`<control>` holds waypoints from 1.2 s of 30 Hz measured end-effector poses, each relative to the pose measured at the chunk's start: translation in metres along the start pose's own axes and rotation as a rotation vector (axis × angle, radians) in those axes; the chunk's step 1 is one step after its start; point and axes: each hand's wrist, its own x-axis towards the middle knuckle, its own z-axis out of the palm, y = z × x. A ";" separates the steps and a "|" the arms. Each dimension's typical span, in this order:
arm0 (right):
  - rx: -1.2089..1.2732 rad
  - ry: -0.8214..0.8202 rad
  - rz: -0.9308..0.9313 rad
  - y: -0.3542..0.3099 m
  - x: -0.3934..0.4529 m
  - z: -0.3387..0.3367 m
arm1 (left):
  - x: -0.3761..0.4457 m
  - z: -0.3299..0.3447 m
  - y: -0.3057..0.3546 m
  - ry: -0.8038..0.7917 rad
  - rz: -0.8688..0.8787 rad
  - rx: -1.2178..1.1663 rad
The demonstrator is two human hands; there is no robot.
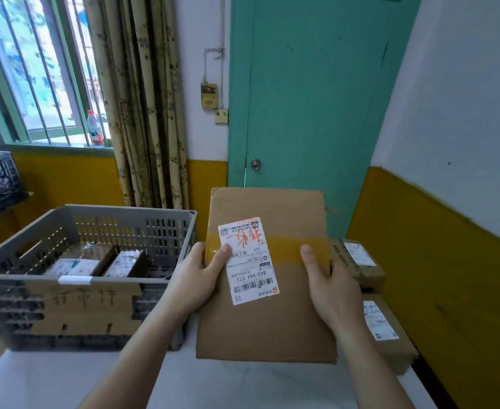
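I hold a flat, rectangular cardboard parcel (268, 290) above the white tabletop (65, 379), my left hand (197, 278) and right hand (328, 286) gripping its side edges. My thumbs press its glossy tape band, the left just beside the white paper label (248, 261). A slotted grey plastic crate (74, 278) stands left.

Parcel sorting rm: labelled cartons (357, 261), grey crate (95, 215) w/ pkgs.

A crate (86, 261) sits on the surface (213, 385) at left, with parcels (95, 262) inside; the held box (268, 320) is to its right, and two boxes (360, 267) lie behind it.
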 end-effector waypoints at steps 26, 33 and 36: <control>0.069 -0.023 -0.146 -0.004 0.016 -0.006 | 0.012 -0.006 0.012 -0.060 0.050 0.039; 0.070 -0.038 -0.141 -0.010 0.012 -0.005 | 0.004 -0.008 0.009 -0.027 0.131 0.054; 0.113 -0.072 -0.116 -0.007 0.008 -0.003 | -0.001 -0.010 0.012 -0.043 0.126 -0.005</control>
